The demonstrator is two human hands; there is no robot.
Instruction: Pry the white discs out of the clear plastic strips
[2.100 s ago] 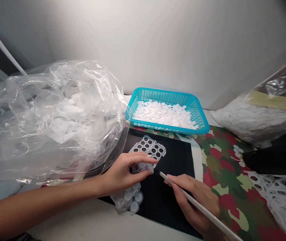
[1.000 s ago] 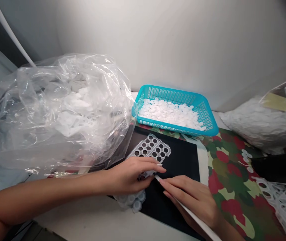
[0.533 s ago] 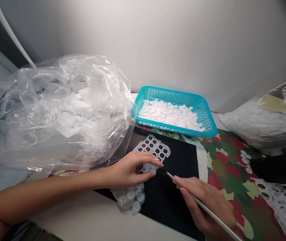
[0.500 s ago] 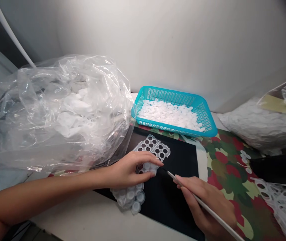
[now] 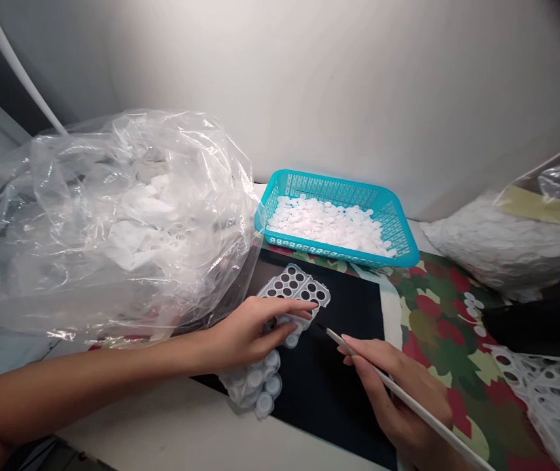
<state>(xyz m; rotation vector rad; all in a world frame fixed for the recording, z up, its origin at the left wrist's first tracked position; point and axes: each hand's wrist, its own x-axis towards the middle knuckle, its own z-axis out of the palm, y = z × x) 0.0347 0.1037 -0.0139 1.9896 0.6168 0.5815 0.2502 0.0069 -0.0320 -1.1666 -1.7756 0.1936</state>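
My left hand (image 5: pixel 253 330) reaches across the black mat (image 5: pixel 329 386), index finger stretched out and thumb apart. It rests over a translucent plastic sheet (image 5: pixel 287 284) full of round holes and covers part of it. Below that hand, cloudy plastic pieces with round raised caps (image 5: pixel 263 386) lie at the mat's edge. My right hand (image 5: pixel 398 386) is closed on a slim white-handled tool (image 5: pixel 383 379), held like a pen. Its thin dark tip points at the sheet, close to my left fingertips; the tip's exact kind is unclear.
Behind the mat stands a blue basket (image 5: pixel 339 252) of small white discs (image 5: pixel 329 222). A large clear bag (image 5: pixel 113 216) bulges at left. At right are a bag of white pieces (image 5: pixel 520 248), a few loose discs (image 5: pixel 473 304) and holed plastic scraps (image 5: pixel 549 392) on camouflage-patterned cloth (image 5: pixel 432 340).
My left index finger and thumb have shifted slightly up over the sheet, and the index finger lies straighter. The view has drifted a little; the tool stays in my right hand.
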